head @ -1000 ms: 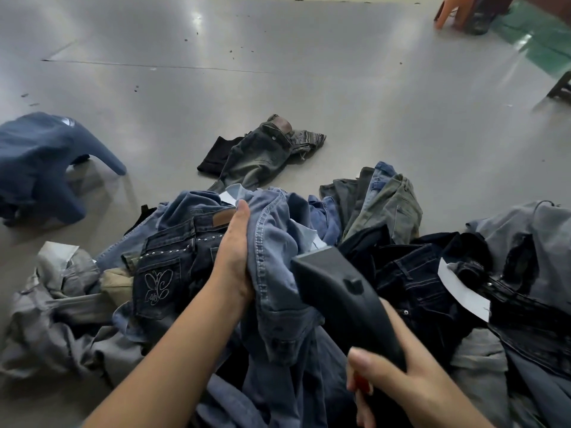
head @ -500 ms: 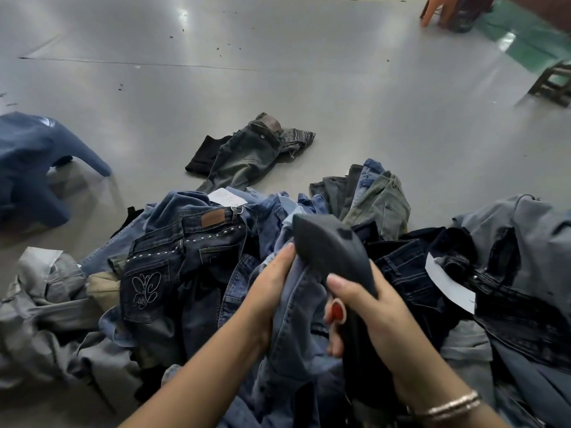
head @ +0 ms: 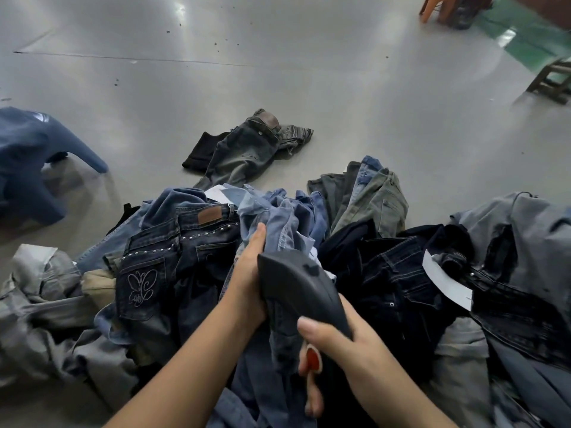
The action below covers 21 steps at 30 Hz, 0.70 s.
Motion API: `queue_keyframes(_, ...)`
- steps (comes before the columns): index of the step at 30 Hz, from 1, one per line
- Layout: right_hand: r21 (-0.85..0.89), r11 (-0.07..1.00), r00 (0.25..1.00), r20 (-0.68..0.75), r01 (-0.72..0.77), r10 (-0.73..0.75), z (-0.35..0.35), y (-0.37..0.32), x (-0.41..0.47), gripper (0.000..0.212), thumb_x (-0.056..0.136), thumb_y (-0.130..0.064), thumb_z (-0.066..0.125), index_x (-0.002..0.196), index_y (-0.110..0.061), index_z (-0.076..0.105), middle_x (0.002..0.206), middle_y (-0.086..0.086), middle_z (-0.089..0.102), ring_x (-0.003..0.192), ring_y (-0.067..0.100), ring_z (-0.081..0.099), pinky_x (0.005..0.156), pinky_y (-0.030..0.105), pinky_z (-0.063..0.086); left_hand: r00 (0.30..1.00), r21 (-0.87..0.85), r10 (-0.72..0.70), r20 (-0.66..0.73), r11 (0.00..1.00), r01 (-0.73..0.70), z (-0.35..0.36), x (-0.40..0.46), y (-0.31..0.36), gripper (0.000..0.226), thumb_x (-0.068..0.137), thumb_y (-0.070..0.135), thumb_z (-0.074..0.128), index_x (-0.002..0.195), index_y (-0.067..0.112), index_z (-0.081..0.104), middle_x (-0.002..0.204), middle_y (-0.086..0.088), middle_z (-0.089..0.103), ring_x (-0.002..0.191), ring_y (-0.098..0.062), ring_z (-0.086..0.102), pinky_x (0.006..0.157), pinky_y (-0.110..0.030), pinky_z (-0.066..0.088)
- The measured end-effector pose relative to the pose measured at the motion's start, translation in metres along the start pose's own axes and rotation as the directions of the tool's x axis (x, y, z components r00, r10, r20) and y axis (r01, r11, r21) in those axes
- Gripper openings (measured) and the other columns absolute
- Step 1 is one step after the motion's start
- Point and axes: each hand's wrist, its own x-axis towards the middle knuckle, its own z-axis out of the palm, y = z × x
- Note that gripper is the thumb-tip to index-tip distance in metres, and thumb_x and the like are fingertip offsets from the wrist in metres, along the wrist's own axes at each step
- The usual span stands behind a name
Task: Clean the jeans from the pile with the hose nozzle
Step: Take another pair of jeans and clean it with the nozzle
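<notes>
1. Head view, the change: against the frame from half a second before, the left hand (head: 247, 282) had slid up the light-blue jeans (head: 284, 223) and gripped a bunched fold of them at the top of the pile (head: 401, 291). The black hose nozzle (head: 296, 288) sat lower, its tip touching the denim just beside that hand.
2. The right hand (head: 340, 344) was wrapped round the nozzle's handle, with a finger by the red trigger (head: 312, 358). I judged the garment chosen and cleaning about to begin or just begun.
3. Edges and room: dark studded jeans (head: 173, 254) pressed against the left side of the held pair, and black jeans (head: 398, 273) crowded the right, so lifting could drag neighbours.
4. The grey floor (head: 309, 97) beyond lay open, except for one stray pair (head: 247, 149) and a blue stool (head: 27, 156) far left.
</notes>
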Motion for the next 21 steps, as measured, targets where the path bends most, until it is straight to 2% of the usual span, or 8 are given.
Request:
queue_keyframes(2,0.028,0.999,0.997,-0.070,-0.020,0.021,-0.002,-0.007,0.007,0.042,0.069,-0.034,0.077,0.106,-0.028,0.059,0.058,0.012,0.056,0.035,0.023,0.048,0.040,0.027,0.043,0.999,0.030,-0.015,0.042,0.999,0.014,0.002,-0.002,-0.006,0.056,0.086,0.056,0.050,0.099,0.004,0.068,0.091,-0.020,0.069,0.077,-0.029,0.070,0.069,-0.034,0.059)
queue_keyframes(5,0.066,0.998,0.983,-0.185,-0.009,0.021,-0.008,-0.016,0.019,0.053,0.067,-0.039,0.074,0.109,-0.014,0.054,0.058,0.010,0.056,0.036,0.023,0.048,0.042,0.029,0.044,0.987,-0.039,-0.071,0.146,0.996,0.077,0.002,-0.004,-0.012,0.050,0.082,0.044,0.055,0.102,0.002,0.071,0.094,-0.020,0.072,0.079,-0.028,0.071,0.066,-0.035,0.060)
queue_keyframes(11,0.147,0.989,0.964,-0.263,0.003,0.036,-0.011,-0.019,0.051,0.028,0.090,-0.028,0.063,0.105,-0.006,0.052,0.059,0.008,0.055,0.038,0.022,0.048,0.042,0.029,0.047,0.957,-0.039,-0.119,0.266,0.990,0.134,-0.015,-0.003,-0.002,0.049,0.085,0.052,0.053,0.102,0.011,0.072,0.100,-0.011,0.066,0.087,-0.025,0.063,0.079,-0.035,0.052)
queue_keyframes(14,0.206,0.978,0.913,-0.402,0.023,0.063,-0.020,-0.026,0.072,0.030,0.091,-0.027,0.064,0.108,-0.007,0.050,0.061,0.008,0.052,0.038,0.020,0.046,0.041,0.027,0.047,0.937,-0.045,-0.090,0.337,0.993,0.111,-0.016,-0.005,0.005,0.055,0.088,0.048,0.057,0.125,0.009,0.062,0.113,-0.013,0.065,0.101,-0.027,0.063,0.092,-0.038,0.050)
queue_keyframes(16,0.240,0.968,0.873,-0.485,0.074,0.053,-0.027,-0.030,0.080,0.033,0.091,-0.026,0.064,0.114,-0.008,0.048,0.064,0.008,0.050,0.038,0.019,0.047,0.041,0.027,0.047,0.955,-0.059,-0.018,0.297,0.998,0.037,-0.015,0.003,0.013,0.055,0.092,0.047,0.051,0.130,0.007,0.058,0.118,-0.015,0.065,0.107,-0.027,0.063,0.094,-0.038,0.052)
queue_keyframes(18,0.258,0.954,0.853,-0.522,0.152,0.006,-0.033,-0.034,0.080,0.034,0.091,-0.026,0.064,0.116,-0.009,0.049,0.065,0.007,0.051,0.040,0.018,0.047,0.043,0.028,0.047,0.975,-0.035,0.079,0.206,0.997,-0.073,-0.015,0.018,0.030,0.049,0.098,0.044,0.041,0.117,0.008,0.067,0.111,-0.014,0.068,0.098,-0.024,0.068,0.079,-0.035,0.058)
queue_keyframes(19,0.260,0.946,0.847,-0.531,0.191,-0.025,-0.036,-0.035,0.077,0.032,0.090,-0.027,0.065,0.114,-0.011,0.049,0.063,0.006,0.051,0.040,0.018,0.047,0.043,0.029,0.047,0.978,0.048,0.161,0.132,0.985,-0.169,-0.015,0.027,0.040,0.043,0.101,0.040,0.038,0.113,0.009,0.066,0.110,-0.013,0.069,0.096,-0.023,0.069,0.075,-0.033,0.057)
queue_keyframes(21,0.234,0.940,0.835,-0.543,0.250,-0.088,-0.040,-0.036,0.068,0.027,0.089,-0.027,0.067,0.108,-0.016,0.052,0.060,0.004,0.053,0.041,0.019,0.047,0.045,0.030,0.048,0.948,0.374,0.319,0.009,0.878,-0.299,-0.020,0.047,0.054,0.026,0.103,0.028,0.037,0.116,0.014,0.055,0.119,-0.009,0.064,0.105,-0.020,0.065,0.083,-0.034,0.054)
